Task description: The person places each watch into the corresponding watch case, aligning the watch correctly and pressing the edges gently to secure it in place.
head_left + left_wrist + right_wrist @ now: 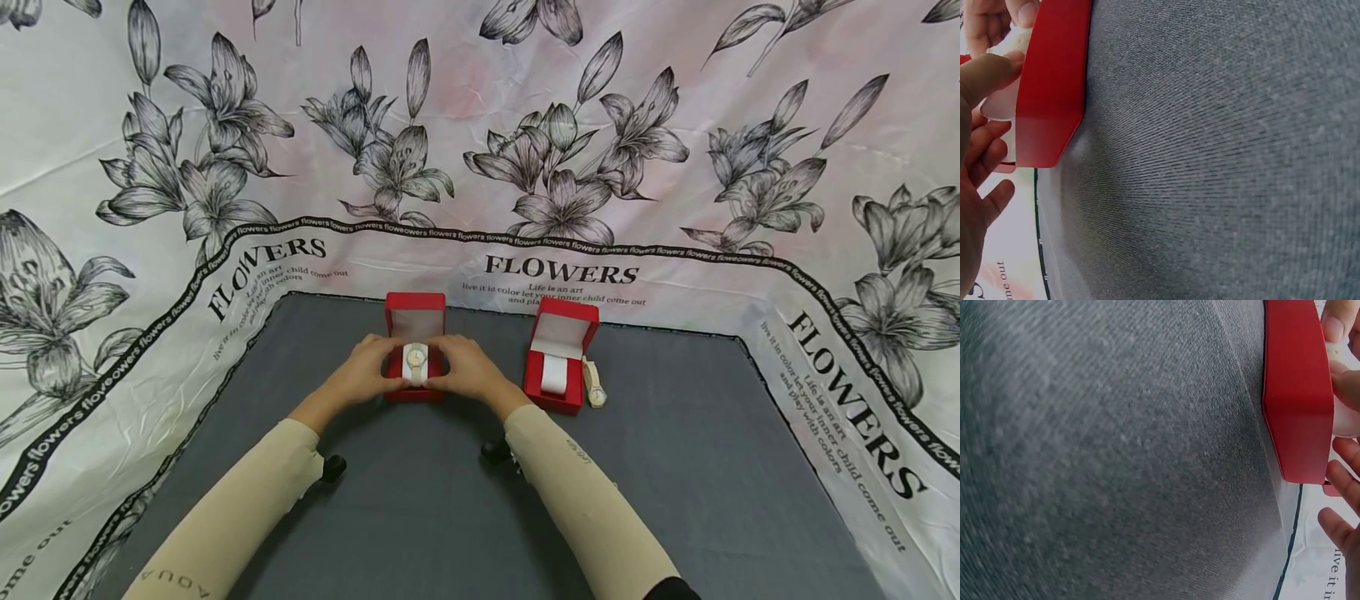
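A wristwatch (416,357) with a pale strap is wrapped round a white cushion (1004,103) at the left red box (415,301), whose lid stands raised. My left hand (365,367) pinches the cushion's left end between thumb and fingers. From the other side my right hand (468,367) pinches the right end. In both wrist views the cushion shows above the front wall of the box, with the thumbs on its near side and fingers beyond. The hands cover the box's sides in the head view.
To the right stands a second open red box (570,404) holding a bare white cushion (555,374). Against its right side leans another watch (594,387) with a pale strap. Grey cloth (420,517) lies under everything, bordered by flower-printed fabric (555,225).
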Motion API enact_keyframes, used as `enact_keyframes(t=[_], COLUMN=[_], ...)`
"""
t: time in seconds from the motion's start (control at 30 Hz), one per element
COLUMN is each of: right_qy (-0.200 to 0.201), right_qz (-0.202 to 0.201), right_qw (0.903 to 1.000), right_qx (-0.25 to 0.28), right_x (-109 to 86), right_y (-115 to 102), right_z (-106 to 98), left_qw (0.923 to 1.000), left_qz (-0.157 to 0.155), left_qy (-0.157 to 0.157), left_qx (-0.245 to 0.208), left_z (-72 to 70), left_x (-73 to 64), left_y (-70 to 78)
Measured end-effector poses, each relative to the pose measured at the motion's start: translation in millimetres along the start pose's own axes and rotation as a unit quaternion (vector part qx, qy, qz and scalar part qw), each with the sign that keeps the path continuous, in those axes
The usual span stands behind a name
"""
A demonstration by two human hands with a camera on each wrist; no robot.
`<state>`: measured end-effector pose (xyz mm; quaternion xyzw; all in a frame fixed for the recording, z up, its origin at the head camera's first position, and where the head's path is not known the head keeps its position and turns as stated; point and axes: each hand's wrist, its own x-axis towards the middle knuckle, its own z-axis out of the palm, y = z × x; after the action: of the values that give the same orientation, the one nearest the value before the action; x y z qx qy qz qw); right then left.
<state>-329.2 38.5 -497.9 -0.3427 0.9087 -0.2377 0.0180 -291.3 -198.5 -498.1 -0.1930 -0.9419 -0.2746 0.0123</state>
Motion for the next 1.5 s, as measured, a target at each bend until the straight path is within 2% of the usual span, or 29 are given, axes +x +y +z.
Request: enact_keyframes(t=[0.2, 0.47, 0.8, 1.17, 1.5], right_qy=[-0.009, 0.002, 0.004, -0.009, -0.013], right_qz=[-0.003, 0.002, 0.008, 0.013, 0.003], right_qw=[0.9999, 0.9999, 0.9997, 0.9996, 0.9987], right_qx=[-0.009, -0.013, -0.023, -0.024, -0.049], right_x=[0.1, -0.9, -2.5, -0.8, -1.2], right_y=[-1.2, -3.3, -0.5, -2.8, -4.5], right_z=[0.8, 1.1, 5.9, 0.7, 1.0], left_qw=[1.0, 0.9998, 0.9994, 0.9981, 0.9989], left_qz=[0.002, -0.003, -0.022, 0.012, 0.003], left_qy=[0.008, 0.006, -0.011, 0.025, 0.013], left_qx=[0.004, 0.016, 0.023, 0.055, 0.044], left_z=[4.0, 5.0, 5.4, 3.2, 1.7], left_x=[-0.2, 2.8, 2.1, 2.3, 1.2], left_y=[-2.0, -0.5, 1.7, 2.4, 4.0])
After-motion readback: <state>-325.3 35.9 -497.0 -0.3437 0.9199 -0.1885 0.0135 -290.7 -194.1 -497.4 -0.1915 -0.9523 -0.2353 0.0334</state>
